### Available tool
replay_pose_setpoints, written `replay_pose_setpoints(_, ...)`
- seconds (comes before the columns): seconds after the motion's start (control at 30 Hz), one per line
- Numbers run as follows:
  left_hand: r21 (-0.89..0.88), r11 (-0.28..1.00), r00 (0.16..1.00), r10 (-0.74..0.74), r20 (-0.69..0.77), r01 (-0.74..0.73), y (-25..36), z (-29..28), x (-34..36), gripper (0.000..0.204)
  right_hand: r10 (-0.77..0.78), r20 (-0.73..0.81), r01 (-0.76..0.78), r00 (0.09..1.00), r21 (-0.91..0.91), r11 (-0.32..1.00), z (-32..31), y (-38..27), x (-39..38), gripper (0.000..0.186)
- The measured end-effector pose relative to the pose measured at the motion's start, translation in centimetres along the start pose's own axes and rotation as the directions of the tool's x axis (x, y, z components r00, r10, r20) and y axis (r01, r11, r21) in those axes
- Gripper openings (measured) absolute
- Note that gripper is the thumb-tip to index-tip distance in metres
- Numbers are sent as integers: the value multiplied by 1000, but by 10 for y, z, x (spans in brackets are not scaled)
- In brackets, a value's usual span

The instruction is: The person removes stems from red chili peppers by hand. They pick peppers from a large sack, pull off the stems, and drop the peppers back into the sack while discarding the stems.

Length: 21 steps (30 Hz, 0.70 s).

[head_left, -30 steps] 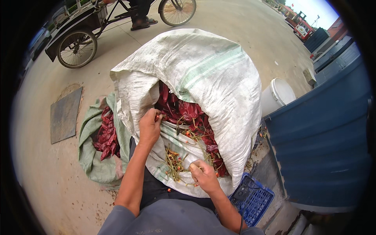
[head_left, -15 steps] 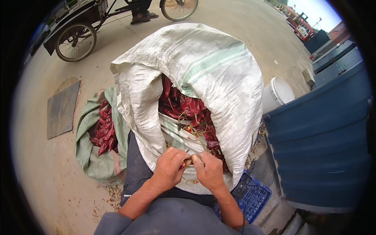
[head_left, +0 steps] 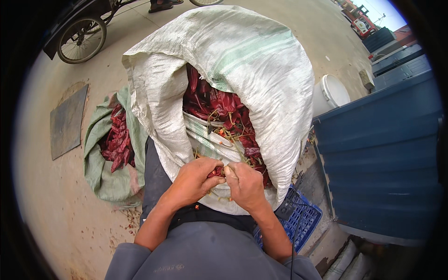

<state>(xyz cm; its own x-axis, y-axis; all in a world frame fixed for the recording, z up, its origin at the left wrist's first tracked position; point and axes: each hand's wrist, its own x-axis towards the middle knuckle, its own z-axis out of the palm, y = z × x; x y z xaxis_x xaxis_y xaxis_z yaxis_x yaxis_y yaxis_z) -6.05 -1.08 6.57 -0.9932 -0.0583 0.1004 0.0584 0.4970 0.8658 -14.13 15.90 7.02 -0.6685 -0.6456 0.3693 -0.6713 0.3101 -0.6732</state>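
Observation:
A dried red chili [head_left: 216, 172] shows between my two hands, just over the near rim of a big white woven sack [head_left: 275, 88]. My left hand [head_left: 195, 179] is closed around the chili's body. With thumb and fingers pinched, my right hand [head_left: 246, 185] grips its other end; the exact hold is partly hidden by the fingers. Inside the sack's opening lies a heap of dark red dried chilies [head_left: 221, 103]. Thin dry stems [head_left: 218, 133] and small orange bits are scattered on the sack's inner fold.
To the left, a green sack [head_left: 100, 175] holds more dried chilies; beyond it lies a flat grey plate [head_left: 69, 122]. At right are a blue plastic crate [head_left: 305, 226], a blue metal panel [head_left: 380, 163] and a white bucket [head_left: 333, 93]. A cart's wheel [head_left: 82, 40] and someone's feet [head_left: 161, 7] appear at the top.
Both hands sit a little higher in the picture, and the view has shifted. More of the red chili now shows between my fingers.

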Motion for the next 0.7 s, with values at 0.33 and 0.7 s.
replay_pose_setpoints(0.33,28,998,987,-42,-152,47,1,18,-7,36,-84,40,91,996,-189,978,7,-7,1,13)
replay_pose_setpoints(0.7,-361,932,974,-120,-191,44,5,21,-10,25,536,185,-460,823,771,440,17,-9,-12,20)
